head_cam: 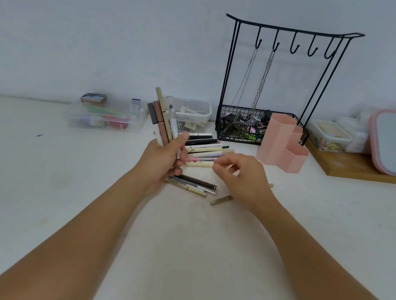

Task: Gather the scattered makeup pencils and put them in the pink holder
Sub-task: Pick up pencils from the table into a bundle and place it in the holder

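Cream pencil (199,164) lay crosswise on the table (58,207), its right end just left of the loosely curled, empty fingers of the right hand (241,178), while the left hand (162,162) gripped a bundle of pencils (163,117) upright, and the pink holder (284,143) behind seemed empty.

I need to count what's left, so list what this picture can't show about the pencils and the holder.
- Pencils under the right hand: head view, the hand covers the ends of the pile, so no full count.
- Bundle in the left hand: pencils overlap, number unclear.
- Pink holder: its walls hide the inside.
- Right hand's grip: fingertips blurred, contact with the cream pencil unclear.
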`<state>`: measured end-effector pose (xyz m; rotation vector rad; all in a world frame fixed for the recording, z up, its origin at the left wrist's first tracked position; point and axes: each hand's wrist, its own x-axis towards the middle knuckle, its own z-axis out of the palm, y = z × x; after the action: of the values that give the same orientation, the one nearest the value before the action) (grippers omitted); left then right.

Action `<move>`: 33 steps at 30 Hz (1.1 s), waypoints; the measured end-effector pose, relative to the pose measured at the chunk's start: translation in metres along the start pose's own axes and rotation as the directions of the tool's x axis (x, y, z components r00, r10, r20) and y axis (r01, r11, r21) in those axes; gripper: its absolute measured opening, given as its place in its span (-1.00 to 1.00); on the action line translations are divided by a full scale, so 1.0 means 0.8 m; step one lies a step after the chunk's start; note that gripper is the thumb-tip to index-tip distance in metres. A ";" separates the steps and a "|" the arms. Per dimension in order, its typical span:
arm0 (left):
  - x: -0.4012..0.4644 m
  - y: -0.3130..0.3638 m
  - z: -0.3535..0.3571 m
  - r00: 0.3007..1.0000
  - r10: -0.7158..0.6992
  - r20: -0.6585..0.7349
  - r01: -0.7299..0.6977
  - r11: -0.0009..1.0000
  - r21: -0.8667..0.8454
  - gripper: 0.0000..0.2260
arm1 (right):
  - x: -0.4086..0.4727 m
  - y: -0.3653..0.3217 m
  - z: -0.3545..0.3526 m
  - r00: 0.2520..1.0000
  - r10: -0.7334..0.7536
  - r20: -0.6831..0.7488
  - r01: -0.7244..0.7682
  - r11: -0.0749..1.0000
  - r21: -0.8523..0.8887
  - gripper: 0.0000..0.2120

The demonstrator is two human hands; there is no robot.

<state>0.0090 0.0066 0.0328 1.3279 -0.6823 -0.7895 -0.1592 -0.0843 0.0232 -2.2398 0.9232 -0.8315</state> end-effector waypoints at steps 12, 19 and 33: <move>0.001 -0.005 0.003 0.993 -0.081 0.087 0.089 0.991 -0.098 -0.76 | -0.003 -0.006 0.013 0.975 0.064 0.212 -0.012 0.971 -0.239 -0.90; -0.001 -0.006 0.005 0.993 -0.104 0.059 0.110 0.988 -0.105 -0.70 | -0.001 -0.003 0.010 0.981 0.095 0.167 -0.061 0.978 -0.198 -0.93; -0.016 -0.011 0.033 0.995 -0.028 0.096 0.045 0.983 -0.176 -0.58 | -0.015 -0.043 0.020 0.967 0.117 0.227 -0.252 0.588 0.768 -0.82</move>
<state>-0.0206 0.0011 0.0278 1.1494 -0.6465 -0.9259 -0.1411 -0.0503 0.0328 -1.3582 0.5255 -0.7514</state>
